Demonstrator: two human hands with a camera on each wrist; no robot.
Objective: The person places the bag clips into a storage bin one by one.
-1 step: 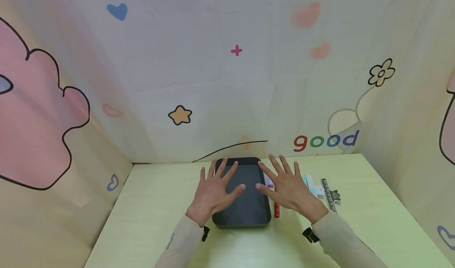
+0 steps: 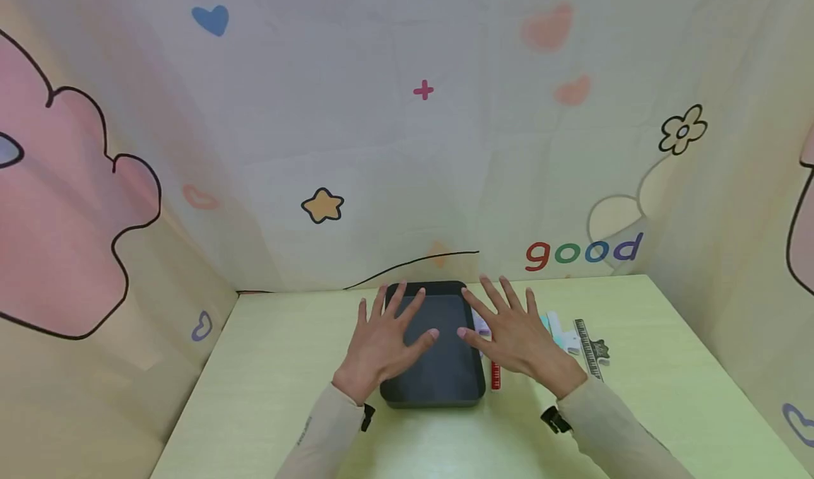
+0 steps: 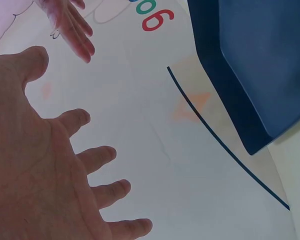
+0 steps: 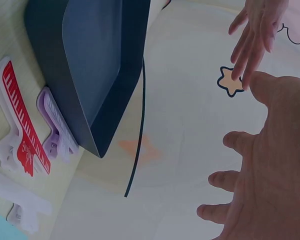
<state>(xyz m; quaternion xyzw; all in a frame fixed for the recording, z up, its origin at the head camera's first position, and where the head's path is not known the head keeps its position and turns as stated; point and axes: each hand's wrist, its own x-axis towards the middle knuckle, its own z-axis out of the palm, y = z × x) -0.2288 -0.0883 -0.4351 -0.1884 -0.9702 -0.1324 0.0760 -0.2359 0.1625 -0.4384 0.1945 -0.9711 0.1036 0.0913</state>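
Over the left side of a dark, shallow rectangular tray (image 2: pixel 445 387) I see my left hand (image 2: pixel 379 352), fingers spread and holding nothing. My right hand (image 2: pixel 518 334) hovers by the tray's right side, fingers also spread with nothing in them. Just right of the tray lie a red ruler-patterned clip (image 4: pixel 27 120) and a purple clip (image 4: pixel 57 122), both partly hidden by the right hand in the head view. Farther right are a white clip (image 4: pixel 20 192), a teal item (image 4: pixel 5 227) cut off by the frame, and a black-and-white ruler-patterned clip (image 2: pixel 588 345).
A pale wooden-looking table (image 2: pixel 273 380) carries everything. Printed cloth (image 2: pixel 381 147) hangs behind it and along both sides, meeting the table's back edge close behind the tray. Black wrist bands (image 2: pixel 556 420) sit at the sleeve cuffs.
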